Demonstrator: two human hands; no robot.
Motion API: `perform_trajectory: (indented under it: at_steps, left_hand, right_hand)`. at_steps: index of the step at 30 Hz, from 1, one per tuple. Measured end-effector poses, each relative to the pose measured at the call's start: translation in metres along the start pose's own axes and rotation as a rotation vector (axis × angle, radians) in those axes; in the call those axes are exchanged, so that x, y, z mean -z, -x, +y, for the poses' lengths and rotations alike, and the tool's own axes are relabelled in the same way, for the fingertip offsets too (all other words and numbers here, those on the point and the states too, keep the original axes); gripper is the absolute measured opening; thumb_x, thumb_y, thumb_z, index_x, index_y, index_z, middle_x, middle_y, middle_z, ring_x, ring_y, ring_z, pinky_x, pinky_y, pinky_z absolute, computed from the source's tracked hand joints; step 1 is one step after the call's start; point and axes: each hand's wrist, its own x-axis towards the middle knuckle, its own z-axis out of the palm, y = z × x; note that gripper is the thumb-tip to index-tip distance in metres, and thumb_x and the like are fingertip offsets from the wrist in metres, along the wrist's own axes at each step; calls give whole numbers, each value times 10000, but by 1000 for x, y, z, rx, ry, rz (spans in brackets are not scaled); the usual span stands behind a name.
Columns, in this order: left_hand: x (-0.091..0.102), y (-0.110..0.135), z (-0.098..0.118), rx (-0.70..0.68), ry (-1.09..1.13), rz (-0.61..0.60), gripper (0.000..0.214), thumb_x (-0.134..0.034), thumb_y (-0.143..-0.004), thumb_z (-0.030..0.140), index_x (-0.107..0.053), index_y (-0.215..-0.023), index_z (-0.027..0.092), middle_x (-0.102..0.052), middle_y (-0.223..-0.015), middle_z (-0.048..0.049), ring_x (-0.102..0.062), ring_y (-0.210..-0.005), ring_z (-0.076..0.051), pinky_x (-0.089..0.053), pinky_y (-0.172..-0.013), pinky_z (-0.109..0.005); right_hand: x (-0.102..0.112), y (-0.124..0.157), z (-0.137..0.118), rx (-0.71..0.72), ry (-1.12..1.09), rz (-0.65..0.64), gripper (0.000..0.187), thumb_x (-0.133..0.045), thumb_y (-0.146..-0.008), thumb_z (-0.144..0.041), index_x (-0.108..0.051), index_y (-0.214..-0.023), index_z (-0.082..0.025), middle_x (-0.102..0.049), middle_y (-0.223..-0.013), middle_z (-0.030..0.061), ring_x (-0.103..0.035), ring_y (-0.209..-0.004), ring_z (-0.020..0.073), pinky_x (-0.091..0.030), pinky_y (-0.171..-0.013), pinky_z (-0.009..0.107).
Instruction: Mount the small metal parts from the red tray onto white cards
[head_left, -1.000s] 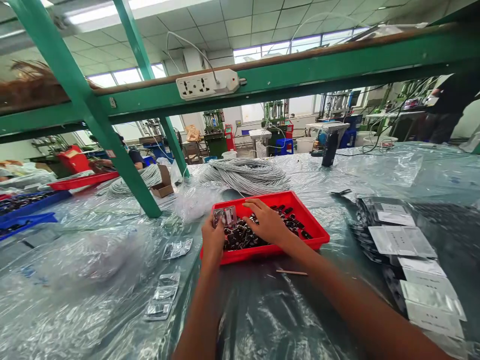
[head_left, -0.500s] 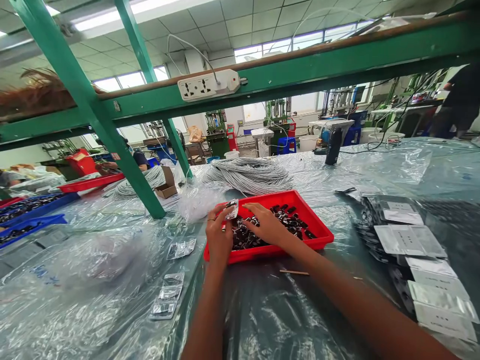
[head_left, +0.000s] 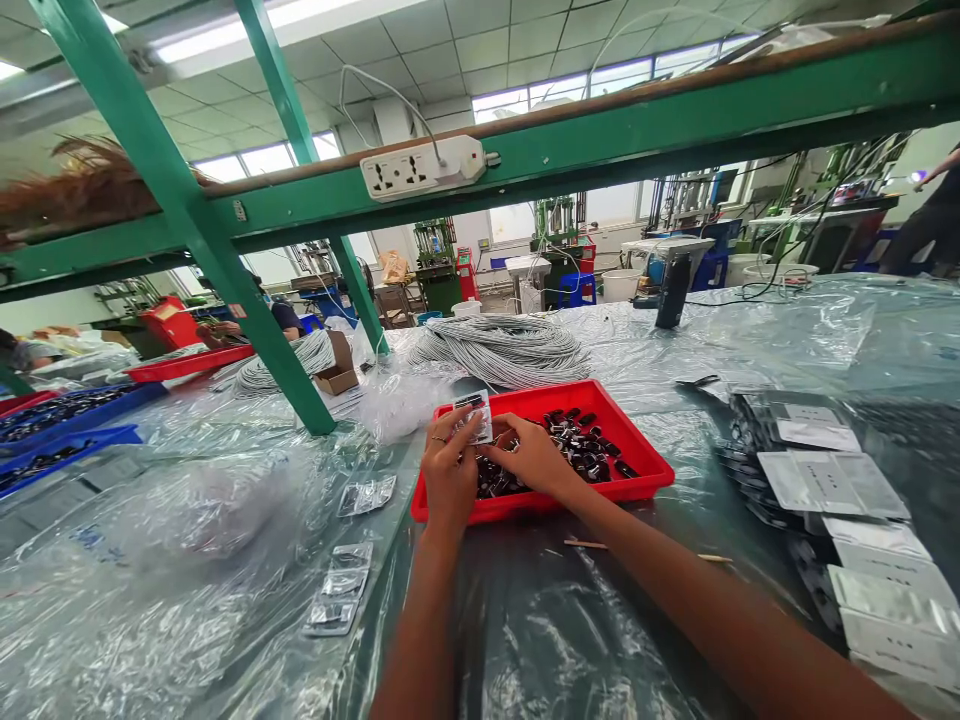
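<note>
My left hand (head_left: 450, 475) is closed on a small clear, silvery plastic bag (head_left: 480, 418), holding it up over the left part of a red tray (head_left: 637, 490). Something dark shows in the bag's upper part. Close by on the right, my right hand (head_left: 534, 460) has its fingers bent and thumb drawn in near the bag's lower edge; what they grip, if anything, is hidden. Small black and metallic parts (head_left: 589, 450) lie loose in the tray under and beside both hands.
Filled small bags (head_left: 341, 590) lie at left, near a large plastic bag (head_left: 217, 510). Flat silver pouches (head_left: 829, 482) are stacked at right. Behind the tray are a coil of grey cable (head_left: 502, 350) and a black upright object (head_left: 673, 292). A green frame (head_left: 277, 350) stands left.
My right hand has drawn its fingers in beside the small bag in my left hand. The bag now faces me more fully. The view has shifted slightly.
</note>
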Motion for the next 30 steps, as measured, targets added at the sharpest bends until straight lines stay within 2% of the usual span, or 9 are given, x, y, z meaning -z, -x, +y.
perform_trajectory:
  at_steps: [4, 6, 9, 12, 14, 16, 18, 25, 30]
  left_hand:
    - [1, 0, 1, 107, 21, 7, 349, -503, -879, 115, -756, -1053, 281, -723, -1139, -41, -643, -1118, -209, -519, -993, -401]
    - [4, -1, 0, 273, 9, 90, 273, -540, -882, 190, -746, -1050, 253, -725, -1112, -58, -656, -1071, -217, -514, -974, -395]
    - [7, -5, -3, 620, 89, 180, 199, -610, -845, 295, -706, -995, 205, -719, -924, -52, -667, -870, -203, -525, -875, -376]
    - [3, -9, -1, 905, 513, 203, 230, -677, -779, 366, -654, -922, 187, -682, -807, -12, -651, -771, -176, -522, -799, -336]
    - [-1, -10, 4, 997, 859, 186, 311, -747, -708, 385, -643, -910, 173, -698, -846, -20, -664, -789, -171, -518, -782, -314]
    - [-5, -10, 12, 1021, 1048, 133, 380, -818, -634, 354, -656, -915, 156, -721, -900, -42, -676, -815, -173, -510, -786, -301]
    - [-6, -8, 20, 1007, 1088, 82, 427, -865, -581, 295, -682, -936, 143, -737, -933, -57, -683, -835, -175, -502, -809, -298]
    - [-4, -1, 23, 1034, 1079, 147, 416, -888, -490, 262, -685, -838, 156, -718, -808, -8, -642, -729, -138, -490, -763, -275]
    - [5, -1, 18, 926, 901, -24, 357, -845, -550, 272, -673, -849, 180, -683, -757, 16, -602, -682, -130, -467, -712, -258]
  right_hand:
    - [1, 0, 0, 20, 260, -11, 72, -712, -847, -219, -674, -843, -158, -685, -901, 61, -662, -810, 184, -518, -800, 326]
    - [5, 0, 0, -2, 404, -74, 90, -723, -838, -233, -683, -844, -153, -678, -965, 86, -665, -858, 209, -527, -826, 351]
    - [13, -1, -2, 55, 507, -53, 238, -718, -843, -273, -690, -1042, -146, -651, -1147, 138, -655, -1038, 273, -536, -913, 413]
    - [18, -3, -5, 264, 435, 40, 365, -636, -902, -248, -618, -1264, -200, -599, -1317, 129, -590, -1222, 264, -503, -1034, 436]
    - [17, -3, -3, 373, 388, 36, 398, -601, -924, -239, -591, -1322, -228, -579, -1373, 119, -568, -1271, 254, -484, -1079, 444]
    - [14, -2, 2, 423, 380, 19, 402, -585, -935, -244, -593, -1336, -217, -585, -1380, 136, -566, -1288, 271, -475, -1097, 468]
    - [9, 0, 8, 453, 391, 17, 408, -561, -942, -237, -594, -1346, -191, -588, -1389, 159, -560, -1303, 291, -465, -1109, 493]
    - [-4, 8, 13, 502, 361, 121, 431, -557, -949, -342, -611, -1324, -137, -666, -1309, 175, -654, -1188, 316, -546, -1010, 491]
    - [4, 10, 7, 390, 312, 134, 333, -567, -940, -399, -709, -1170, -205, -772, -1102, 89, -756, -910, 271, -617, -833, 409]
